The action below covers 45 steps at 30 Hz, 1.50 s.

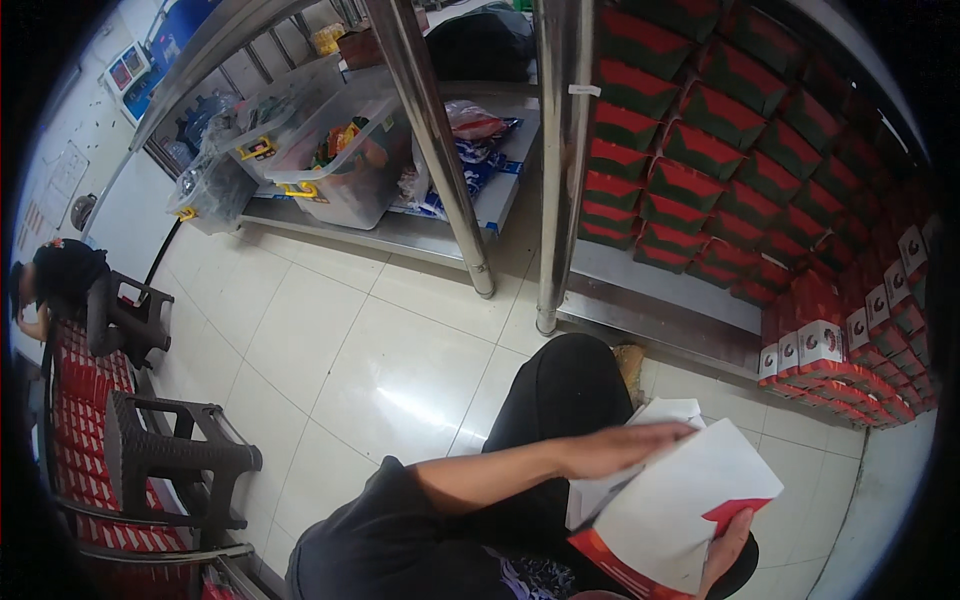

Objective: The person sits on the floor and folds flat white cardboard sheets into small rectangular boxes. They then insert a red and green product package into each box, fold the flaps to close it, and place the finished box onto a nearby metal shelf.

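Observation:
A partly unfolded white and red cardboard box [690, 490] is held over my lap, its white panels uppermost and a red edge along the bottom. My right hand [730, 548] grips its right side near a red patch, thumb on the outer face. From the left, my left hand [625, 447] reaches across it with fingers stretched out flat, slightly blurred. Those fingertips lie by the gap between the large front panel and a second white panel [660, 412] behind it; whether they touch it, I cannot tell.
Stacked red and dark green boxes [700, 150] fill the right shelf. White-and-red boxes [820, 345] stand below. Clear plastic bins [345, 165] sit on a metal rack ahead. Left are dark plastic stools [170, 440], more red boxes [85, 430] and another person [70, 285]. Tiled floor [380, 350] lies between.

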Available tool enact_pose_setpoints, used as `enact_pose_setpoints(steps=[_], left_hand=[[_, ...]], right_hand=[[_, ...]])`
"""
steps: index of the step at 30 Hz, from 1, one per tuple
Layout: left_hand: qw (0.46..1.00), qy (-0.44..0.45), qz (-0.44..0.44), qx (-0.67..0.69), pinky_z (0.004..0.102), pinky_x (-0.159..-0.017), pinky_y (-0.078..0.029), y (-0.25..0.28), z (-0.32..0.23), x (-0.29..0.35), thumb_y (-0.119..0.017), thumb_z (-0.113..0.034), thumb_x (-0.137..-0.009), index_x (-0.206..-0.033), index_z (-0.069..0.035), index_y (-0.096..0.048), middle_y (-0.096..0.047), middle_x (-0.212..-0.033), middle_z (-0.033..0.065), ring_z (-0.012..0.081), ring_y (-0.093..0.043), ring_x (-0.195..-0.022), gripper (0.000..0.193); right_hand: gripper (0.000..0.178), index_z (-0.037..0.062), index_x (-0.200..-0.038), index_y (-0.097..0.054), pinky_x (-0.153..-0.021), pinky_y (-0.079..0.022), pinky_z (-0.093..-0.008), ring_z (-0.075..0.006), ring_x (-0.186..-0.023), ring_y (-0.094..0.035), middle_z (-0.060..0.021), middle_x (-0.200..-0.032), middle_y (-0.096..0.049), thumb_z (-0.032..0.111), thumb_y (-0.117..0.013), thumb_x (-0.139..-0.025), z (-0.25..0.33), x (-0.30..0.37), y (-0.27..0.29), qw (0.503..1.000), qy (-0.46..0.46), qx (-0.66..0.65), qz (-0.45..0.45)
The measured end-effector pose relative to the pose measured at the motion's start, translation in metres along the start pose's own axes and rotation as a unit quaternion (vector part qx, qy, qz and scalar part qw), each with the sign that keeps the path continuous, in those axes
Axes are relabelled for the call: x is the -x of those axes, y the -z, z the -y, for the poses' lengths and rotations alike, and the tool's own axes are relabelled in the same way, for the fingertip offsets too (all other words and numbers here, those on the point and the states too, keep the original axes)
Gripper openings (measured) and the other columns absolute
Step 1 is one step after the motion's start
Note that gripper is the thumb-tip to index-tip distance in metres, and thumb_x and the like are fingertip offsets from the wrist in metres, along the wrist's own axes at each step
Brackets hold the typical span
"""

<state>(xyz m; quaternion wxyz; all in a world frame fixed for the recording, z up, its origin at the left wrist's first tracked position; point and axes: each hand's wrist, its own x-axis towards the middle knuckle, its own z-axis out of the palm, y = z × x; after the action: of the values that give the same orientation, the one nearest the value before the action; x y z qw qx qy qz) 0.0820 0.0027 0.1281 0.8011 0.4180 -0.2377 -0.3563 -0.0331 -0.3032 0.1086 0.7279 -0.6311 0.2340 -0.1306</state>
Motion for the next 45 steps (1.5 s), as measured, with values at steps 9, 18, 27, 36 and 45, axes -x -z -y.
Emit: enact_pose_setpoints(steps=[9, 18, 27, 36, 45], left_hand=[[0.954, -0.096, -0.095, -0.268, 0.0429, -0.087, -0.055, -0.025, 0.002, 0.013, -0.043, -0.029, -0.118, -0.119, 0.004, -0.065, -0.072, -0.101, 0.0205, 0.0355, -0.072, -0.092, 0.04], [0.883, -0.003, -0.119, -0.453, 0.0509, -0.11, -0.042, -0.026, -0.033, 0.006, -0.063, -0.028, -0.107, -0.141, 0.007, -0.045, -0.055, -0.133, 0.0284, 0.0449, -0.054, -0.128, 0.052], [0.629, -0.078, -0.217, -0.743, 0.0421, -0.11, -0.051, -0.022, -0.013, 0.019, -0.065, -0.007, -0.09, -0.141, 0.012, -0.056, -0.058, -0.132, 0.0262, 0.0372, -0.056, -0.129, 0.056], [0.706, -0.08, -0.279, -0.647, 0.0489, -0.118, -0.047, -0.036, 0.075, 0.032, -0.068, -0.008, -0.092, -0.155, 0.01, -0.045, -0.06, -0.143, 0.0285, 0.0423, -0.054, -0.141, 0.069], [0.635, -0.203, -0.291, -0.686, 0.0457, -0.105, -0.052, -0.03, 0.074, 0.052, -0.076, -0.011, -0.088, -0.155, -0.013, -0.058, -0.072, -0.129, 0.0103, 0.033, -0.059, -0.137, 0.07]], right_hand=[[0.045, -0.0038, -0.142, -0.06, -0.106, -0.049, -0.0336, -0.0176, -0.118, -0.065, -0.0111, -0.132, -0.07, 0.033, -0.053, -0.117, 0.007, -0.016, -0.012, 0.98, 0.068, -0.006, 0.186], [0.06, -0.0052, -0.143, -0.056, -0.116, -0.044, -0.041, -0.0262, -0.131, -0.06, -0.018, -0.138, -0.065, 0.047, -0.043, -0.117, -0.003, -0.025, -0.013, 0.99, 0.069, 0.022, 0.124], [0.045, 0.0091, -0.156, -0.056, -0.098, -0.056, -0.045, -0.0398, -0.117, -0.073, -0.0247, -0.13, -0.074, 0.03, -0.046, -0.117, 0.075, 0.014, -0.035, 0.841, 0.214, 0.465, 0.175], [0.067, 0.0076, -0.172, -0.024, -0.124, -0.036, -0.0396, -0.0298, -0.147, -0.05, -0.0177, -0.167, -0.041, 0.009, -0.049, -0.11, -0.034, 0.034, -0.017, 0.97, -0.018, 0.152, 0.189], [0.065, 0.0071, -0.169, -0.03, -0.121, -0.043, -0.0467, -0.0331, -0.147, -0.052, -0.0172, -0.167, -0.042, 0.038, -0.05, -0.116, -0.034, 0.029, -0.005, 0.978, 0.017, 0.122, 0.167]])
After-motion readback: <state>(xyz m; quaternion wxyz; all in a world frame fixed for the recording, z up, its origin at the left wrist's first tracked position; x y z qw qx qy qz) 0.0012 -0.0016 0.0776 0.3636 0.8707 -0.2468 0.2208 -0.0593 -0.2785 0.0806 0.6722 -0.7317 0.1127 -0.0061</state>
